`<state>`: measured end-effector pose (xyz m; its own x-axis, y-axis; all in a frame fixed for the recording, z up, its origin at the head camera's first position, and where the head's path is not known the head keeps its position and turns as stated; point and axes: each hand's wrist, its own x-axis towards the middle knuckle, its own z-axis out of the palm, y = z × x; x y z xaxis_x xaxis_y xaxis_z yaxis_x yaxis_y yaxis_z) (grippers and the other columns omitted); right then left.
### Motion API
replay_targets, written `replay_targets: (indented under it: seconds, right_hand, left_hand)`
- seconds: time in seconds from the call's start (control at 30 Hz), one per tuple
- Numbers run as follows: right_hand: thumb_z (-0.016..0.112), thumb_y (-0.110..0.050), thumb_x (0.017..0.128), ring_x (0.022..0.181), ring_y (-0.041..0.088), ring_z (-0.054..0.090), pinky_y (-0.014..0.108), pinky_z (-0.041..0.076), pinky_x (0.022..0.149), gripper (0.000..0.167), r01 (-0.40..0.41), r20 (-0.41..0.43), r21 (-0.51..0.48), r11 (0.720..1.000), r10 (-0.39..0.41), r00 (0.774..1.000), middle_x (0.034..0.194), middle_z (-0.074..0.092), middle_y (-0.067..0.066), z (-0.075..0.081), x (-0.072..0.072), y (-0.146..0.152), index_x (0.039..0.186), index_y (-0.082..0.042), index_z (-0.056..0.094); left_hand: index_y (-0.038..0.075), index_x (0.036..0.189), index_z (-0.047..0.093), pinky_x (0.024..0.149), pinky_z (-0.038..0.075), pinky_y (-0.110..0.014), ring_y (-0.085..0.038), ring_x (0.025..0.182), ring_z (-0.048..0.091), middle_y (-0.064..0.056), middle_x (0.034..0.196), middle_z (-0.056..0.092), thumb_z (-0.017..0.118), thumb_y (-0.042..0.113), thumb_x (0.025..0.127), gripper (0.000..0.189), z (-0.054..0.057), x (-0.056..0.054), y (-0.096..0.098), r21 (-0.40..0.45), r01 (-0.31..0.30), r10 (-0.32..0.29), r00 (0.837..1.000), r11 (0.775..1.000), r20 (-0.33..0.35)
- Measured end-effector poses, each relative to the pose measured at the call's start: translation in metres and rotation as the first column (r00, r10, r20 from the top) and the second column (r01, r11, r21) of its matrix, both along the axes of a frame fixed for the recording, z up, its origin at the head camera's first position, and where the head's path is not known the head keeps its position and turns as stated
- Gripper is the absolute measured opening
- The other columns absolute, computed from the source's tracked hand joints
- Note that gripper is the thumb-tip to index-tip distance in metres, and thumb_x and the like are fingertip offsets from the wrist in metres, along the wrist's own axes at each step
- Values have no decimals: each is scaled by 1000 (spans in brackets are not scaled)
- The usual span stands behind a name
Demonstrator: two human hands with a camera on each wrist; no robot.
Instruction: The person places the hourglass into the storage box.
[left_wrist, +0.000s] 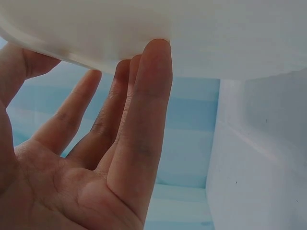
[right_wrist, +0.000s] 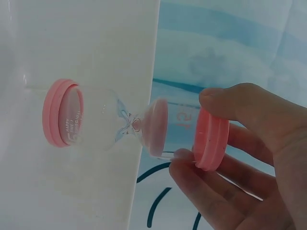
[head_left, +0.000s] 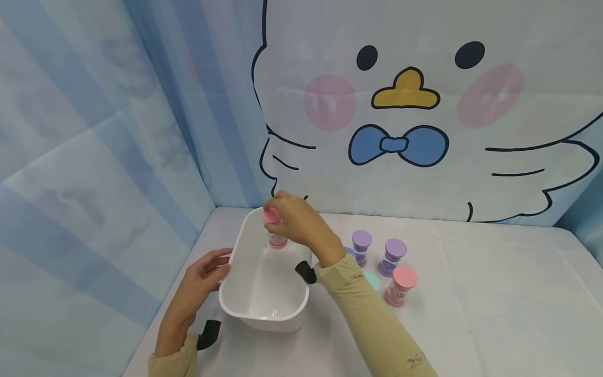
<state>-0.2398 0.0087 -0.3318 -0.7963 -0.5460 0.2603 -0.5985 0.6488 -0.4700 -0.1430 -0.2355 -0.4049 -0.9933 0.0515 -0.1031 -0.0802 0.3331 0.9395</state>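
Note:
A pink sand timer (right_wrist: 158,127) with clear glass bulbs and pink end caps is in my right hand (head_left: 297,217). Thumb and fingers pinch its upper cap, and the timer hangs upright inside the far end of a white tub (head_left: 264,319). Pink sand lies in its upper bulb, as the right wrist view shows. My left hand (head_left: 200,283) is at the tub's left side. In the left wrist view its fairly straight fingers (left_wrist: 148,96) touch the tub's outer wall.
Right of the tub stand two purple sand timers (head_left: 361,245) and another pink sand timer (head_left: 400,285). A blue one (head_left: 349,252) and a mint-green one (head_left: 371,280) are partly hidden by my right arm. A patterned cloth backdrop (head_left: 400,183) hangs behind the white table (head_left: 509,303).

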Motion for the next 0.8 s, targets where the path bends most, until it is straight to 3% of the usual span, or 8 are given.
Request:
replay_targets:
  seconds: [0.3,0.5,0.8]
  right_hand:
    - [73,-13,87,94,19,59,28,54,82,29,-7,43,66,998,4,999,106,66,7,-1,-5,-6,115,-6,72]
    - [72,-16,88,100,19,60,29,54,86,31,-12,69,115,993,4,998,113,68,7,-2,-10,-10,118,-7,71]
    - [73,-15,88,98,17,59,30,51,86,29,-41,140,164,986,18,990,109,68,2,-12,-17,-19,116,-9,72]
  left_hand:
    - [14,143,50,85,57,-32,-20,115,64,-16,140,56,62,33,99,50,0,0,1,5,4,-4,1000,1000,2]
    - [14,143,51,85,57,-32,-23,117,63,-15,139,56,62,35,98,50,-1,-2,0,-4,6,-6,1000,1000,-6]
    - [16,142,52,86,57,-36,-25,117,63,-15,138,58,63,37,98,50,-3,-2,0,-26,-7,7,1000,1000,-1]
